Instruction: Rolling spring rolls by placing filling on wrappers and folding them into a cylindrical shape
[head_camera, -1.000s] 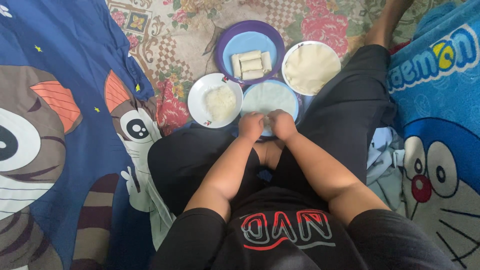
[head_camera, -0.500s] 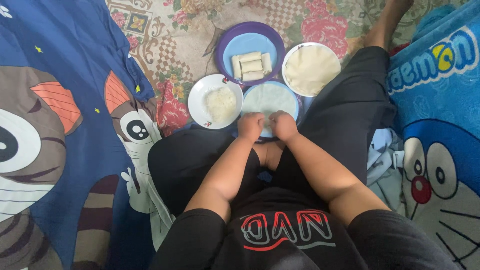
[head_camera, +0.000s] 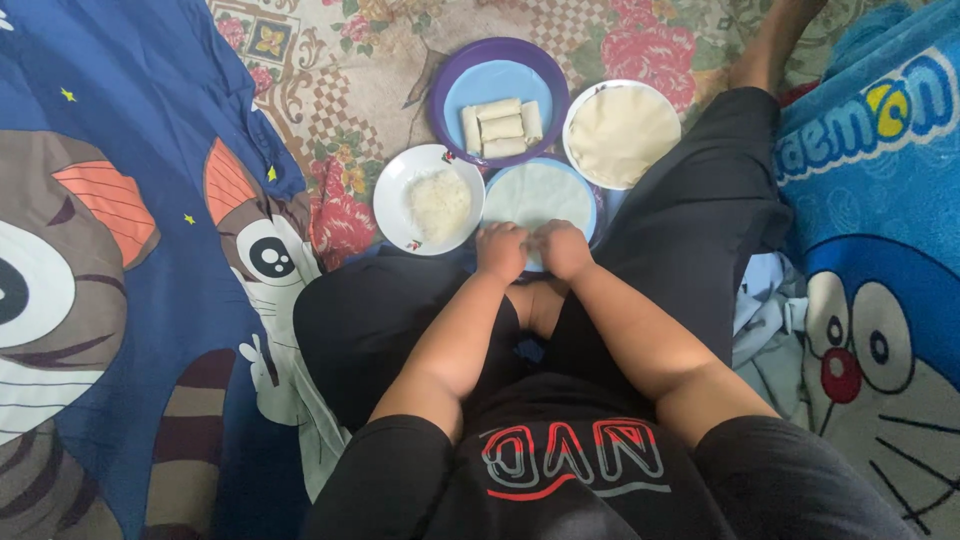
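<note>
Both the left hand (head_camera: 500, 250) and the right hand (head_camera: 562, 248) are curled, fingertips pinching the near edge of a thin wrapper (head_camera: 540, 192) laid on the blue plate (head_camera: 590, 200) at frame centre. The fold is best kept tight and even. Finished rolls (head_camera: 500, 128) are stacked on the purple plate (head_camera: 450, 75) above. A floral mat (head_camera: 350, 80) covers the floor, cartoon blankets (head_camera: 100, 250) at both sides.

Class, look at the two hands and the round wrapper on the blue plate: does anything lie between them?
Nothing visible does. The left hand and right hand already rest on the near edge of the wrapper on the blue plate.
</note>
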